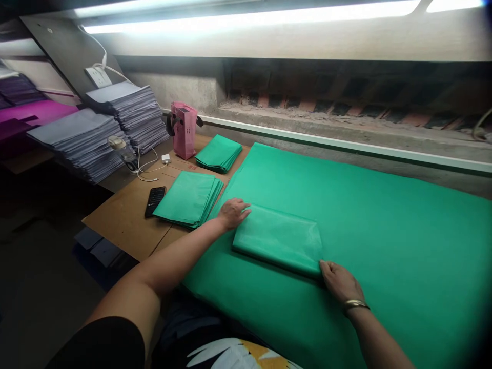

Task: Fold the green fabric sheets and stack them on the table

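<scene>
A folded green sheet (279, 238) lies on a large spread of green sheet material (403, 230) in front of me. My left hand (233, 212) is at its far left corner, fingers stretched out with the tips at the edge. With thumb and fingers pinched together, my right hand (341, 281) grips the near right corner of the folded sheet; a metal bangle is on that wrist. Left of my left hand sits a stack of folded green sheets (186, 197), its edges slightly fanned. Behind it is a second green stack (219, 152).
A phone (155, 201) lies against the nearer green stack on brown cardboard (126, 220). A pink bag (184, 130), a white charger (166, 159) with cable and a clear bottle (122, 149) stand near tall grey-white stacks (134, 115). A wall ledge (346, 144) runs along the back.
</scene>
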A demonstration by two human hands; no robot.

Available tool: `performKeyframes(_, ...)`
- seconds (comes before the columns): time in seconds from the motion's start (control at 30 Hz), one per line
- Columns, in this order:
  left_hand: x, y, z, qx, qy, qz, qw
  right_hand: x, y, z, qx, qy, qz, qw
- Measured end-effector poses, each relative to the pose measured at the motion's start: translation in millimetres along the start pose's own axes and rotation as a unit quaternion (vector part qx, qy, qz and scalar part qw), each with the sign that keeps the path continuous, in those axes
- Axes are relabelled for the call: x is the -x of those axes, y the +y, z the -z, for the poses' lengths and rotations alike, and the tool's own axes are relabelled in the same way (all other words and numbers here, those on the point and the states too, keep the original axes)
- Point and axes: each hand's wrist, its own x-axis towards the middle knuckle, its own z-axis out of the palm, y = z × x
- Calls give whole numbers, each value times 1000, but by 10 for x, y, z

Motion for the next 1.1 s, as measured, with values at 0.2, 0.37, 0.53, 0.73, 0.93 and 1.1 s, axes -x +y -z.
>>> performKeyframes(0.2,-236,-41,-401,-35,-156,-96,982,70,66,28,42,-17,3,999)
performKeyframes(0.37,-204,-128,-529,-35,-128,-114,985,-19,-233,38,132,155,22,979)
performKeyframes(0.53,-194,-110,-511,-49,-122,-112,985,-426,-1500,-222,137,125,218,958)
performKeyframes(0.73,-200,-115,-549,-49,-123,-109,985,-773,-1171,-158,148,103,160,971)
performKeyframes(0.93,-257,-136,-520,-25,-163,-97,982,-563,-413,-75,155,158,24,975)
performKeyframes(1.1,-328,-128,-429,3,-227,-73,971,143,-1681,-799,160,115,249,948)
